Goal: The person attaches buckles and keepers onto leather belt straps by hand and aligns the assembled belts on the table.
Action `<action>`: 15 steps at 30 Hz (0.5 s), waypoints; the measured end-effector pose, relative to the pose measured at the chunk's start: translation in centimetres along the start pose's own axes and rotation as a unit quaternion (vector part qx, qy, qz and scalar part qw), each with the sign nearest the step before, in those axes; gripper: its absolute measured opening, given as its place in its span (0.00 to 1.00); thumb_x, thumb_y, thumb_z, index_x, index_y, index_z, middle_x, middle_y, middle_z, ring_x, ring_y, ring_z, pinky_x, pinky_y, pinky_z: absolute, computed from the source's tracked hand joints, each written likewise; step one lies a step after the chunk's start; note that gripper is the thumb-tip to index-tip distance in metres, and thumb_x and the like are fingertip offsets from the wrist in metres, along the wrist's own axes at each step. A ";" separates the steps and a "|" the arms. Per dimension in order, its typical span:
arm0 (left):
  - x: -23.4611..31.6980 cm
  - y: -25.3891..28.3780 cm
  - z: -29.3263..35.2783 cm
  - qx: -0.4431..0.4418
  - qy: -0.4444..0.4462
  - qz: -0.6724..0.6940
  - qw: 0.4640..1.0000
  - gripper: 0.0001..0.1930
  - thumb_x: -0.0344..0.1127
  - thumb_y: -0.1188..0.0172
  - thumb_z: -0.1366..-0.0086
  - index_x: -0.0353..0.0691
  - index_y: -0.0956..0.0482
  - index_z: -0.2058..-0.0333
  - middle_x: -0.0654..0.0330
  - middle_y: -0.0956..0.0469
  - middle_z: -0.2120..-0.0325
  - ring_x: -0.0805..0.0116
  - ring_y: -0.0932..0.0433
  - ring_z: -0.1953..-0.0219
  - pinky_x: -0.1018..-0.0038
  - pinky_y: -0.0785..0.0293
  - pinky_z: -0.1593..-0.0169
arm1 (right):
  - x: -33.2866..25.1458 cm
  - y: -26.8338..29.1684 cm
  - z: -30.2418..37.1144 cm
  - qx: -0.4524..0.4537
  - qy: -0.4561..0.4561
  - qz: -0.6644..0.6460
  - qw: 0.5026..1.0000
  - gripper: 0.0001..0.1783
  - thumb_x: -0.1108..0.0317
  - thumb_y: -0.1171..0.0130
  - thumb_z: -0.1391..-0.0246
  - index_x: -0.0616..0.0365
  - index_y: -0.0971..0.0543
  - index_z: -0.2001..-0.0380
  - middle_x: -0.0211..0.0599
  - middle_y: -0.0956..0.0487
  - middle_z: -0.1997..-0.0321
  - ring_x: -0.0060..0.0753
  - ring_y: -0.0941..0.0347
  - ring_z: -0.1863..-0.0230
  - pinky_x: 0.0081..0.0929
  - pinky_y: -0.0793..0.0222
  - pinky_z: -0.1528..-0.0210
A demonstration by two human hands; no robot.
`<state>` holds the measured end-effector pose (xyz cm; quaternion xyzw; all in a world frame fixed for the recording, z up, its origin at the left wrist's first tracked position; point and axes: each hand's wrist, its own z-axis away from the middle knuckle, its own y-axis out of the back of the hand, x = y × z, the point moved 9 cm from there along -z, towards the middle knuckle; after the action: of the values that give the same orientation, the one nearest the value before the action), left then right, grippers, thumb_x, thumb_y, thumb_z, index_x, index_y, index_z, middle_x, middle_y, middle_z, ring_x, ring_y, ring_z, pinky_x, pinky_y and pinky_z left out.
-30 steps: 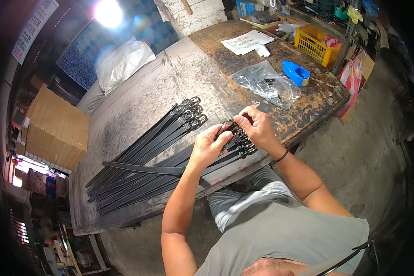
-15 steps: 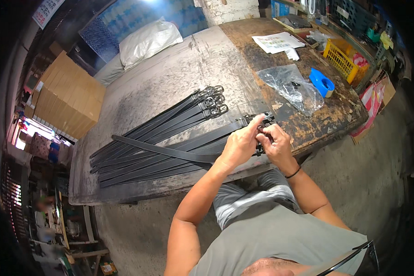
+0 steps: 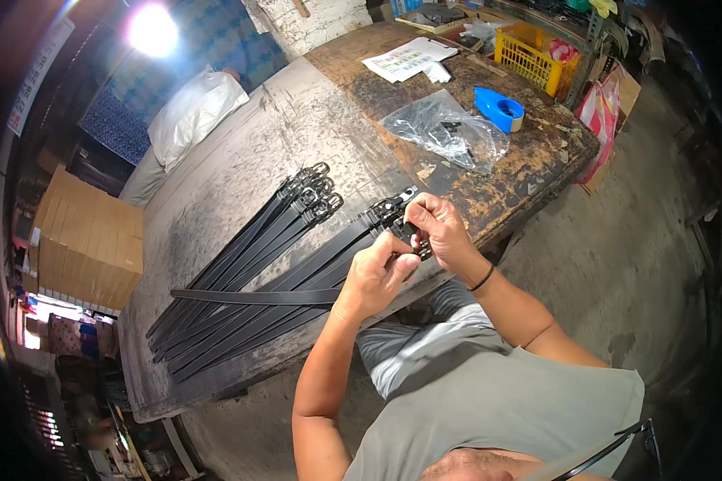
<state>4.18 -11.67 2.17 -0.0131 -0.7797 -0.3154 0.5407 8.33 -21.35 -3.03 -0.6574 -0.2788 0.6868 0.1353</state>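
Lamp (image 3: 153,30) (glaring), white brick wall (image 3: 322,26), grey floor (image 3: 594,264)

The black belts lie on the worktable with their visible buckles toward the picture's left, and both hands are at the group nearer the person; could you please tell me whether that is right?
Not quite: the head view shows the visible buckles toward the picture's right. The black belts do lie on the worktable, with the left hand and right hand at the nearer group.

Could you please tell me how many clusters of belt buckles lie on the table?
2: the left cluster lies apart; the right cluster is at the left hand and right hand, which partly hide it and may cover more.
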 end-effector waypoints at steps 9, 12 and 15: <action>1.5 1.0 -1.0 0.057 0.056 -0.042 0.996 0.10 0.34 0.41 0.40 0.34 0.29 0.74 0.58 0.28 0.83 0.72 0.30 0.81 0.75 0.33 0.74 | -5.8 -1.6 2.2 -0.011 0.248 0.214 0.945 0.10 0.65 0.42 0.44 0.60 0.24 0.73 0.25 0.30 0.77 0.15 0.35 0.75 0.19 0.39 0.73; 1.3 1.1 -1.0 0.073 0.050 -0.023 0.996 0.10 0.34 0.41 0.40 0.35 0.28 0.76 0.59 0.28 0.83 0.71 0.32 0.82 0.74 0.34 0.75 | -6.7 -2.2 2.7 -0.001 0.282 0.257 0.924 0.08 0.67 0.42 0.46 0.60 0.24 0.73 0.28 0.29 0.77 0.18 0.35 0.74 0.20 0.38 0.72; 1.0 1.5 -1.0 0.113 0.009 -0.035 0.993 0.10 0.33 0.41 0.41 0.35 0.28 0.77 0.57 0.29 0.84 0.68 0.32 0.83 0.74 0.35 0.76 | -7.3 -2.7 3.2 0.004 0.329 0.295 0.897 0.07 0.68 0.42 0.46 0.61 0.24 0.73 0.29 0.29 0.77 0.20 0.34 0.75 0.20 0.38 0.72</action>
<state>5.17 -11.34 3.95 0.0778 -0.8053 -0.2440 0.5348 5.39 -23.87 4.41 -0.8974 -0.0088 0.4408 0.0133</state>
